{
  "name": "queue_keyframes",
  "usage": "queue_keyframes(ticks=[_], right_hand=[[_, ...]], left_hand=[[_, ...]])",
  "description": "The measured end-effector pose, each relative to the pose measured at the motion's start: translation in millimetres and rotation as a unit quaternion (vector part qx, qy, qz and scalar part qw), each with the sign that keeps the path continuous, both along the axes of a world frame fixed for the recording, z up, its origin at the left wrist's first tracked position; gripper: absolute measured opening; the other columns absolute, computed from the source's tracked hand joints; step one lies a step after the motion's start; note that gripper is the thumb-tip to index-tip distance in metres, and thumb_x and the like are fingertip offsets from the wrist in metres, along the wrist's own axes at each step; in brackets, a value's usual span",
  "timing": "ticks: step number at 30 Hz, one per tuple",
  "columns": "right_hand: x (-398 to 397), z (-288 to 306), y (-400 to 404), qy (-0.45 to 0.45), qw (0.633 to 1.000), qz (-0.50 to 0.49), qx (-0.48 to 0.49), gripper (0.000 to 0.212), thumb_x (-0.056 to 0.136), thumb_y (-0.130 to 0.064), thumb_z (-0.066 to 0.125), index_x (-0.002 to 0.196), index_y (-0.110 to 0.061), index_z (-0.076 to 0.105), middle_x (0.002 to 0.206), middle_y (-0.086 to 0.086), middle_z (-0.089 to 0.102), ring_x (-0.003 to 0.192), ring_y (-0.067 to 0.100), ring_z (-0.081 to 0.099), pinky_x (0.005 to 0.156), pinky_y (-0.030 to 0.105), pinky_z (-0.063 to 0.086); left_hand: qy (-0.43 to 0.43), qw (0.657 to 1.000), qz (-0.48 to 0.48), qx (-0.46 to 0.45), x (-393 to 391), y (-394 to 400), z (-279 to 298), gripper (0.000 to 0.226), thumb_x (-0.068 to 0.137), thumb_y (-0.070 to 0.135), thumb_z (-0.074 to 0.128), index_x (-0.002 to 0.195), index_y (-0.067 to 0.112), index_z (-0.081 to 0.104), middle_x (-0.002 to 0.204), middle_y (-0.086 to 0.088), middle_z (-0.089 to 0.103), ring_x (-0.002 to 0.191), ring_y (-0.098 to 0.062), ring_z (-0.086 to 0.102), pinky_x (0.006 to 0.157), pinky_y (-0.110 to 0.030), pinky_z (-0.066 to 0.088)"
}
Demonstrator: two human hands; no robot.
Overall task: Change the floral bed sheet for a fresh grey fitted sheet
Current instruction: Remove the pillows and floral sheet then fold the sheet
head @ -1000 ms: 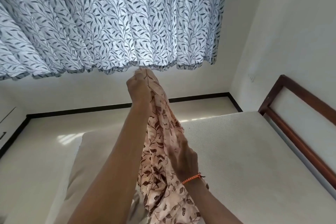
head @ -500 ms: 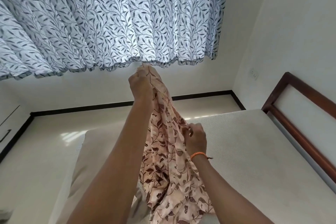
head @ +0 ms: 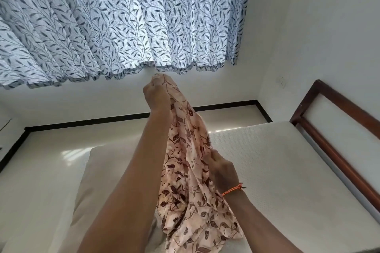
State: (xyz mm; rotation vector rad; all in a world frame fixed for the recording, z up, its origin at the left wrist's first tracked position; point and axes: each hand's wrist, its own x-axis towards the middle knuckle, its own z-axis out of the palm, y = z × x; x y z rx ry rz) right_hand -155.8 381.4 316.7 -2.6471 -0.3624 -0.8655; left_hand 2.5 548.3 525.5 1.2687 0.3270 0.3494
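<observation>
The left hand (head: 157,93) is raised with its grip clamped on the top of the floral bed sheet (head: 185,170), which hangs bunched over the bare mattress (head: 287,170). Lower down, the right hand (head: 221,170) pinches its side. One peach sheet with brown leaves, two hands, one pillow (head: 102,181).

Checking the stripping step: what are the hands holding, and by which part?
The floral sheet: left hand grips its bunched top end, right hand grips it partway down.
</observation>
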Motion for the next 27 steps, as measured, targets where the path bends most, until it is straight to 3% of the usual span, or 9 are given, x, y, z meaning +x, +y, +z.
queue_keyframes(ticks=[3,5,7,10,13,18,20,22,27], right_hand=[[-2.7,-1.4,14.9,0.042,0.996,-0.052,0.06,0.043,0.103,-0.026,0.036,0.109,-0.011,0.076,0.101,0.004,0.073,0.071,0.017,0.07,0.061,0.031,0.064],[-3.6,0.5,24.0,0.062,0.989,-0.076,0.11,0.035,0.103,-0.03,0.045,0.107,-0.014,0.076,0.101,0.0,0.072,0.077,0.015,0.067,0.065,0.033,0.062],[-1.5,-0.4,31.3,0.091,0.984,-0.107,0.109,0.033,0.102,-0.043,0.055,0.108,-0.017,0.073,0.102,-0.004,0.069,0.08,0.012,0.064,0.069,0.031,0.06],[10.3,-2.6,39.5,0.132,0.975,-0.159,0.08,0.056,0.102,-0.065,0.044,0.112,-0.017,0.072,0.107,-0.003,0.069,0.087,0.014,0.067,0.076,0.033,0.06],[27.7,-3.5,43.6,0.168,0.962,-0.155,0.148,0.059,0.101,-0.064,0.039,0.12,-0.017,0.07,0.109,-0.003,0.069,0.093,0.015,0.068,0.087,0.042,0.059],[33.0,-5.3,29.6,0.165,0.957,-0.05,0.231,0.018,0.094,-0.043,0.073,0.089,-0.029,0.063,0.076,-0.015,0.053,0.069,0.007,0.051,0.064,0.028,0.05],[27.5,-6.8,23.0,0.149,0.969,-0.013,0.196,0.04,0.089,-0.039,0.08,0.075,-0.034,0.044,0.07,-0.014,0.047,0.064,0.009,0.046,0.058,0.024,0.044],[21.2,-9.6,16.2,0.135,0.977,0.004,0.162,0.044,0.092,-0.041,0.077,0.069,-0.029,0.041,0.068,-0.008,0.049,0.062,0.013,0.048,0.055,0.027,0.045],[18.2,-22.8,2.5,0.132,0.986,-0.035,0.099,0.046,0.102,-0.061,0.054,0.082,-0.022,0.066,0.064,-0.011,0.046,0.057,0.009,0.044,0.05,0.019,0.036]], left_hand=[[0.006,1.0,-0.002,0.002,0.2,-2.9,0.4,0.034,0.101,0.039,0.049,0.069,0.028,0.047,0.083,-0.008,0.055,0.076,-0.022,0.054,0.068,-0.043,0.047],[0.01,1.0,-0.006,-0.002,0.4,-4.5,1.9,0.034,0.102,0.037,0.049,0.069,0.028,0.048,0.083,-0.008,0.055,0.076,-0.022,0.054,0.068,-0.043,0.047],[0.007,1.0,-0.009,-0.004,-0.6,-6.1,5.1,0.032,0.1,0.037,0.05,0.07,0.027,0.049,0.083,-0.008,0.056,0.076,-0.022,0.054,0.069,-0.042,0.047],[0.006,1.0,-0.012,-0.006,-2.3,-8.9,8.3,0.03,0.099,0.037,0.05,0.071,0.025,0.049,0.081,-0.009,0.056,0.076,-0.022,0.055,0.068,-0.042,0.048],[0.007,1.0,-0.014,0.003,-4.0,-9.3,10.8,0.027,0.094,0.043,0.049,0.074,0.025,0.054,0.078,-0.008,0.058,0.072,-0.023,0.055,0.065,-0.043,0.048],[0.019,1.0,-0.001,0.013,1.1,2.0,10.1,0.032,0.096,0.043,0.048,0.071,0.024,0.053,0.077,-0.009,0.061,0.072,-0.024,0.057,0.067,-0.053,0.058],[0.016,1.0,0.005,0.011,3.3,9.0,10.5,0.033,0.097,0.045,0.047,0.073,0.024,0.053,0.077,-0.009,0.059,0.071,-0.023,0.056,0.066,-0.05,0.056],[0.018,1.0,0.013,0.004,6.2,14.4,9.7,0.031,0.099,0.043,0.047,0.075,0.024,0.052,0.079,-0.009,0.057,0.072,-0.023,0.054,0.066,-0.045,0.051],[0.031,0.999,0.024,-0.016,13.1,19.5,7.7,0.033,0.102,0.034,0.049,0.073,0.02,0.056,0.078,-0.007,0.062,0.07,-0.022,0.06,0.07,-0.05,0.059]])
